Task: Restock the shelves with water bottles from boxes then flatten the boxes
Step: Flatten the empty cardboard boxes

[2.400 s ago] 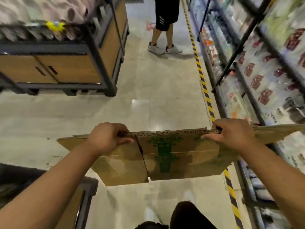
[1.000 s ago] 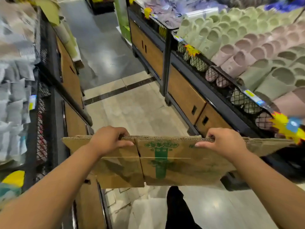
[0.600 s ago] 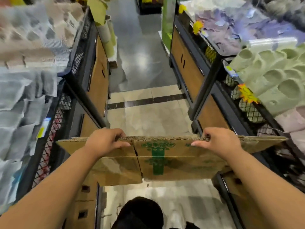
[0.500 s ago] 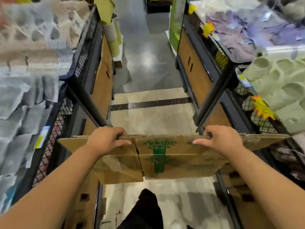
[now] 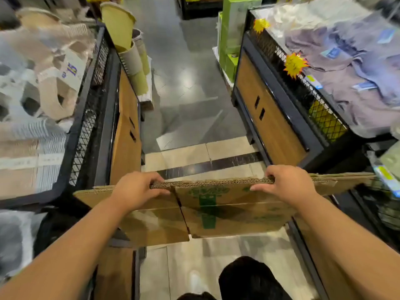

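Flattened cardboard boxes [image 5: 216, 204], stacked & held upright at waist height in aisle between two display bins. Left hand [image 5: 135, 189] & right hand [image 5: 285, 184] each grip top edge, fingers curled over far side, thumbs on near face. Green print at centre. Tiled floor [image 5: 194, 118] ahead.

The left hand [image 5: 136, 189] and right hand [image 5: 285, 184] hide their fingertips behind the box [image 5: 233, 221], whose green print [image 5: 207, 205] is unreadably blurred.
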